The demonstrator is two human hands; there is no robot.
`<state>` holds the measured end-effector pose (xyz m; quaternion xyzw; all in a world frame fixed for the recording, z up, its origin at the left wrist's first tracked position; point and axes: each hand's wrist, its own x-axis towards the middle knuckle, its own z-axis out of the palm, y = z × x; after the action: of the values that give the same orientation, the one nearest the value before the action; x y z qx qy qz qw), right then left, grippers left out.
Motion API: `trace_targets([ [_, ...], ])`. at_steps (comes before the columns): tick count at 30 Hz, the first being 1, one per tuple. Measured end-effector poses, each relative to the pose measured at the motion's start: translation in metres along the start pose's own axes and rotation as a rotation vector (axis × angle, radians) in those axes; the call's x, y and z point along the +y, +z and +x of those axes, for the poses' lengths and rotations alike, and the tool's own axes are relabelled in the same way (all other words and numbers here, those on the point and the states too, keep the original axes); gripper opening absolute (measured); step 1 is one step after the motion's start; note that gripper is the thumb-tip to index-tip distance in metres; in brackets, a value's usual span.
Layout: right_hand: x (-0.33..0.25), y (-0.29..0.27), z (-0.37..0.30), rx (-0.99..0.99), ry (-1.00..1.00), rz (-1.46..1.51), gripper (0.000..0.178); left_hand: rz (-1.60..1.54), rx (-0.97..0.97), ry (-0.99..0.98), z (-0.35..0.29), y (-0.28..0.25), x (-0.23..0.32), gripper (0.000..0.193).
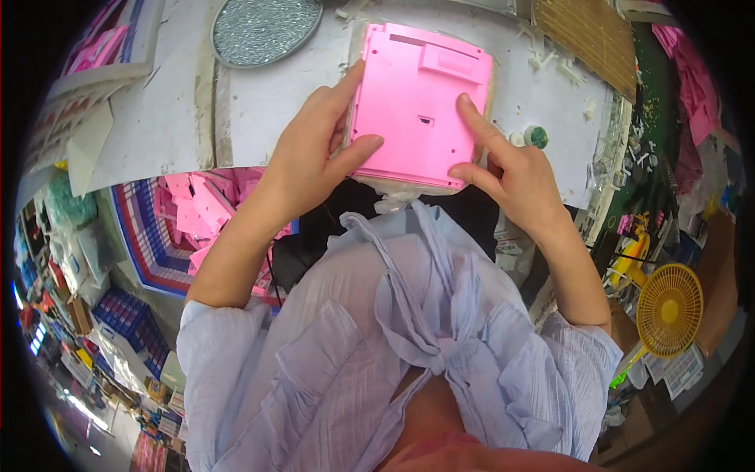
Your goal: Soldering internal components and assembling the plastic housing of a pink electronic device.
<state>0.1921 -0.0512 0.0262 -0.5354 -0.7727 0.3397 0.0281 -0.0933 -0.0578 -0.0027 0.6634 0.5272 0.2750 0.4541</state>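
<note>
A flat pink plastic housing (405, 98), roughly square, lies at the front of the white worktable. It has a long slot and a raised block at its far edge, a small opening near the middle and small holes toward its corners. My left hand (318, 145) is closed on its left edge, thumb resting on the top face. On the opposite edge my right hand (507, 161) grips it, with the index finger and thumb over the face. Clear plastic film shows under the housing's near edge. The undersides of the fingers are partly hidden.
A round dish (267, 33) of small silvery parts stands at the far left. Right of the housing is a small green-and-white round object (535, 137). Small white pieces (543, 59) lie near a brown board (586, 39). A basket (149, 244) holds pink parts below left; a yellow fan (668, 311) stands right.
</note>
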Motion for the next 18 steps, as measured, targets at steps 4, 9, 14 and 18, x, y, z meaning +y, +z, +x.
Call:
trace_targets([
  [4, 0.018, -0.005, 0.003, -0.028, -0.092, 0.215, 0.084, -0.161, -0.052, -0.084, -0.010, -0.004, 0.005, 0.082],
  [9, 0.022, -0.003, 0.003, -0.009, -0.101, 0.217, 0.084, -0.027, -0.147, 0.028, -0.010, -0.004, 0.014, 0.083],
  [14, 0.013, -0.013, 0.004, -0.047, -0.083, 0.079, 0.084, 0.279, -0.167, 0.274, -0.014, -0.010, 0.002, 0.085],
  [18, 0.010, -0.016, 0.005, -0.028, -0.112, -0.009, 0.085, 0.240, -0.177, 0.332, -0.017, -0.014, -0.004, 0.082],
])
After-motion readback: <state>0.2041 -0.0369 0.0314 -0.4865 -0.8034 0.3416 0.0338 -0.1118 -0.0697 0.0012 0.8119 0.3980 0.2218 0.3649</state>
